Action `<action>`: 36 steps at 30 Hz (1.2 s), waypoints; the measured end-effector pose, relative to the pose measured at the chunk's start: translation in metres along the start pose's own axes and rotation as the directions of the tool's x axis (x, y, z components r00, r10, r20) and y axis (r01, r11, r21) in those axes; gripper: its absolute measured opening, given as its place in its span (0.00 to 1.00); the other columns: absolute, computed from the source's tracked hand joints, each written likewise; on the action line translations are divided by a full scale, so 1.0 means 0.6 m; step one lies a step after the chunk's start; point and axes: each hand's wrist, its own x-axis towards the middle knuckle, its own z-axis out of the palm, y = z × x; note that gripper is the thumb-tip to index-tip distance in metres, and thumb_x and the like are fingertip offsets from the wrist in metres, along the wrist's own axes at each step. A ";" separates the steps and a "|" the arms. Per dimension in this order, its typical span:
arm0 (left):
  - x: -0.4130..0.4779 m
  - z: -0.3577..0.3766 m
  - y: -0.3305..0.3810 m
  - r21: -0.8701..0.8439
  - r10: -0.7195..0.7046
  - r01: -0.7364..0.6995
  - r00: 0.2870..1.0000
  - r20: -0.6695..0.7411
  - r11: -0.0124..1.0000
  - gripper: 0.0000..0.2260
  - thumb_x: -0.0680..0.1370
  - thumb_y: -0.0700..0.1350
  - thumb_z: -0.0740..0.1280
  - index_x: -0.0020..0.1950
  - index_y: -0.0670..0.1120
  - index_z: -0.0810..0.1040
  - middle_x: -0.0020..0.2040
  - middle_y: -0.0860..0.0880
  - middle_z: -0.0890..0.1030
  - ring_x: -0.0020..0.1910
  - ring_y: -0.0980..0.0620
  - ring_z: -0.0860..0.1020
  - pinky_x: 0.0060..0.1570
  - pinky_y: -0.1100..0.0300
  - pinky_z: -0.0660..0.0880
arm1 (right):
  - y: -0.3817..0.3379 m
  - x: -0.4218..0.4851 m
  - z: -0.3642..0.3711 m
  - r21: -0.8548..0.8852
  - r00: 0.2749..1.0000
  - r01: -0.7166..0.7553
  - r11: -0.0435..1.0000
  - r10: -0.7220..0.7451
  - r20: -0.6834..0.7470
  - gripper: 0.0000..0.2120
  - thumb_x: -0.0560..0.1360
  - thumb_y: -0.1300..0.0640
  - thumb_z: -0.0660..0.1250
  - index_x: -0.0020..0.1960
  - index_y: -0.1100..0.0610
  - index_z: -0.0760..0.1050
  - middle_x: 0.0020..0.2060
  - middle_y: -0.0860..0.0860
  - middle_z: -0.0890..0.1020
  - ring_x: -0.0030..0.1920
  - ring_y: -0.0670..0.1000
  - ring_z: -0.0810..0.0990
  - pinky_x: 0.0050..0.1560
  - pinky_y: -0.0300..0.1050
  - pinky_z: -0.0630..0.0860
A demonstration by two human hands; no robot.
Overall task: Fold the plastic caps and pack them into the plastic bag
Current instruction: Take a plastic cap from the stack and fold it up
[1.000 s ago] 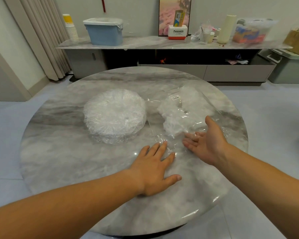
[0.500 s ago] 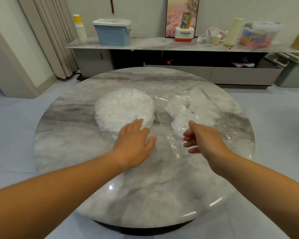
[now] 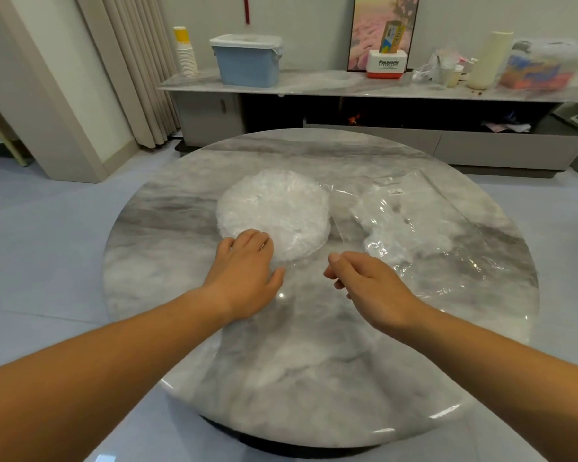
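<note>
Head view: my left hand (image 3: 244, 265) has moved off the plastic bag (image 3: 464, 211), at 2 o'clock on the worktop (image 3: 314, 361). Its straight fingers now touch the plastic caps (image 3: 274, 211) stacked at 11 o'clock. Right hand (image 3: 364, 278) is loosely curled, apparently empty. Judgement: I am picking up the next cap.

Right hand: on our right hand (image 3: 367, 281) the fingers curl under; we cannot tell whether they pinch anything.
Stack rim: our left hand (image 3: 244, 265) covers the near rim of the round stack of crinkled clear plastic caps (image 3: 274, 208).
Bag label: the small white sticker (image 3: 396, 192) on the clear plastic bag (image 3: 447, 228) has print too small to read.
Far box: the clear lidded box (image 3: 544, 66) on the grey marble sideboard (image 3: 314, 82) is blurred.
</note>
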 end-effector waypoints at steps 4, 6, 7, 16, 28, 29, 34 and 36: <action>-0.037 -0.008 0.002 0.003 0.117 -0.117 0.993 -0.025 0.993 0.36 0.75 0.63 0.41 0.72 0.45 0.70 0.72 0.51 0.68 0.73 0.51 0.60 0.68 0.56 0.53 | 0.007 -0.006 0.004 -0.170 0.986 0.164 0.972 -0.168 -0.010 0.23 0.84 0.43 0.55 0.50 0.58 0.81 0.52 0.45 0.78 0.54 0.34 0.73 0.50 0.25 0.65; -0.063 -0.008 0.002 -0.007 0.163 -0.163 0.986 -0.020 0.987 0.34 0.76 0.62 0.43 0.70 0.45 0.73 0.69 0.51 0.72 0.71 0.51 0.64 0.67 0.58 0.53 | 0.017 -0.011 0.007 -0.219 0.969 0.242 0.945 -0.246 0.013 0.25 0.81 0.37 0.53 0.49 0.51 0.82 0.56 0.40 0.76 0.61 0.37 0.69 0.57 0.26 0.62; -0.076 -0.006 0.001 -0.011 0.187 -0.187 0.982 -0.009 0.982 0.31 0.77 0.62 0.45 0.67 0.46 0.75 0.67 0.51 0.74 0.69 0.51 0.67 0.65 0.59 0.55 | 0.024 -0.014 0.007 -0.246 0.960 0.277 0.929 -0.275 0.045 0.27 0.78 0.34 0.50 0.49 0.49 0.83 0.59 0.39 0.75 0.65 0.38 0.66 0.61 0.28 0.60; -0.163 0.014 -0.023 -0.208 0.354 -0.311 0.909 0.218 0.927 0.25 0.79 0.61 0.54 0.67 0.49 0.77 0.66 0.53 0.75 0.64 0.53 0.74 0.64 0.56 0.72 | 0.054 -0.068 0.016 -0.318 0.865 0.399 0.860 -0.238 0.442 0.34 0.76 0.30 0.45 0.58 0.47 0.83 0.74 0.40 0.69 0.77 0.34 0.53 0.73 0.29 0.51; -0.145 0.027 -0.044 -0.252 0.332 -0.293 0.935 0.127 0.922 0.32 0.76 0.64 0.67 0.77 0.57 0.64 0.69 0.55 0.71 0.67 0.57 0.69 0.68 0.60 0.67 | 0.056 -0.095 0.026 -0.388 0.790 0.473 0.791 -0.186 0.584 0.25 0.84 0.38 0.48 0.70 0.45 0.76 0.80 0.41 0.57 0.78 0.40 0.51 0.78 0.40 0.49; -0.144 0.028 -0.045 -0.227 0.345 -0.316 0.933 0.105 0.921 0.32 0.75 0.65 0.66 0.77 0.58 0.64 0.71 0.54 0.69 0.69 0.56 0.67 0.69 0.60 0.65 | 0.056 -0.095 0.026 -0.397 0.786 0.490 0.776 -0.196 0.587 0.24 0.84 0.39 0.48 0.71 0.44 0.74 0.81 0.41 0.55 0.78 0.41 0.51 0.78 0.39 0.49; -0.139 0.030 -0.035 -0.192 0.371 -0.354 0.927 0.060 0.915 0.26 0.74 0.69 0.62 0.67 0.58 0.75 0.77 0.52 0.64 0.76 0.52 0.62 0.73 0.55 0.62 | 0.054 -0.097 0.026 -0.433 0.782 0.538 0.723 -0.237 0.576 0.28 0.83 0.38 0.45 0.76 0.46 0.69 0.80 0.43 0.57 0.77 0.44 0.56 0.74 0.31 0.46; -0.138 0.034 -0.032 -0.176 0.384 -0.364 0.919 0.093 0.915 0.24 0.74 0.69 0.61 0.62 0.56 0.78 0.72 0.54 0.71 0.71 0.53 0.68 0.71 0.56 0.65 | 0.049 -0.097 0.023 -0.436 0.790 0.538 0.722 -0.251 0.559 0.33 0.81 0.36 0.42 0.76 0.48 0.69 0.78 0.43 0.65 0.75 0.43 0.62 0.75 0.35 0.53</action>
